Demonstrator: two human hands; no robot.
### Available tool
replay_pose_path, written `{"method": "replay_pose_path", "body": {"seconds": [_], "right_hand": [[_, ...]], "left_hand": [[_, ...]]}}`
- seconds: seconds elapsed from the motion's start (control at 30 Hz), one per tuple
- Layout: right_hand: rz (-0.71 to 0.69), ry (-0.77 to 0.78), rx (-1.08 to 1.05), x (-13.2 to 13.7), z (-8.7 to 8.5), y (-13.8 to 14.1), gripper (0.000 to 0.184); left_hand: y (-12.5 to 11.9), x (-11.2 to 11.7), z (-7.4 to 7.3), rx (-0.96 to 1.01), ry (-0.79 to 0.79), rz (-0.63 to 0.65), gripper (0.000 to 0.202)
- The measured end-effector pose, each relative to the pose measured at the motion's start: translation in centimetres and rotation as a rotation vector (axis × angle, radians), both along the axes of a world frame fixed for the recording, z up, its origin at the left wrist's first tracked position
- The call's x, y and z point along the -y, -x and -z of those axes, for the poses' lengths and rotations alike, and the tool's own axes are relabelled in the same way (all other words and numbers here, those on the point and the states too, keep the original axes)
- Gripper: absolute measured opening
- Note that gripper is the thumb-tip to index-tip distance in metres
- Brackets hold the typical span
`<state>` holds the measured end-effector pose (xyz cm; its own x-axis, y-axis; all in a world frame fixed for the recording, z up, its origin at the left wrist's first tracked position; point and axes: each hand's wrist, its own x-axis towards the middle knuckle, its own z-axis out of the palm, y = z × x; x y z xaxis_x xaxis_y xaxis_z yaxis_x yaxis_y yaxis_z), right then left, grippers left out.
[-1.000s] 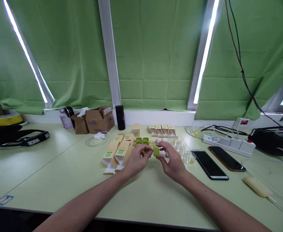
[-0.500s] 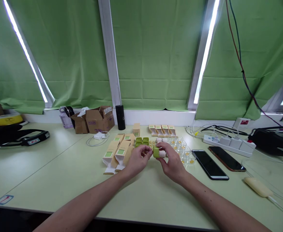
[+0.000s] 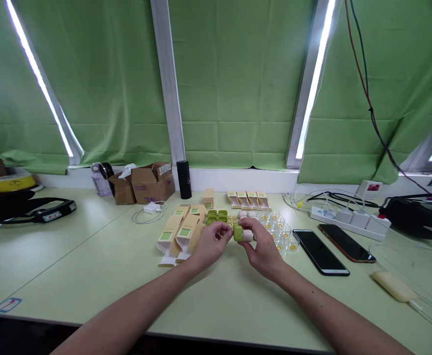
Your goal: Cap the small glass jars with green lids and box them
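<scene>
My right hand (image 3: 263, 248) pinches a small green-capped white jar (image 3: 242, 233) just above the table (image 3: 90, 256); left hand (image 3: 210, 242) fingertips closed at its cap | risk: smooth rounded plastic could slip, dropping among clear cups (image 3: 280, 228) | matte tan cartons (image 3: 181, 231) lie left, glossy phones (image 3: 321, 250) right.

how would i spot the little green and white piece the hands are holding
Start at the white window post and drop to the table, where tan boxes lie. Right of them the left hand and right hand meet. Between their fingertips sits the green and white piece, the only one lifted off the table.
</scene>
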<state>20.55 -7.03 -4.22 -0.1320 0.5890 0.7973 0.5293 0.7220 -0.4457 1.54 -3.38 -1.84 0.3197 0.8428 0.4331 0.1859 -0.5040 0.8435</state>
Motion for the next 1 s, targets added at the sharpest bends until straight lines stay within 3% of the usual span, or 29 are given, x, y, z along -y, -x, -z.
{"method": "replay_pose_path", "body": {"seconds": [1.0], "right_hand": [[0.017, 0.031, 0.010, -0.17, 0.19, -0.21, 0.044]], "left_hand": [[0.02, -0.04, -0.16, 0.002, 0.010, -0.012, 0.024]]}}
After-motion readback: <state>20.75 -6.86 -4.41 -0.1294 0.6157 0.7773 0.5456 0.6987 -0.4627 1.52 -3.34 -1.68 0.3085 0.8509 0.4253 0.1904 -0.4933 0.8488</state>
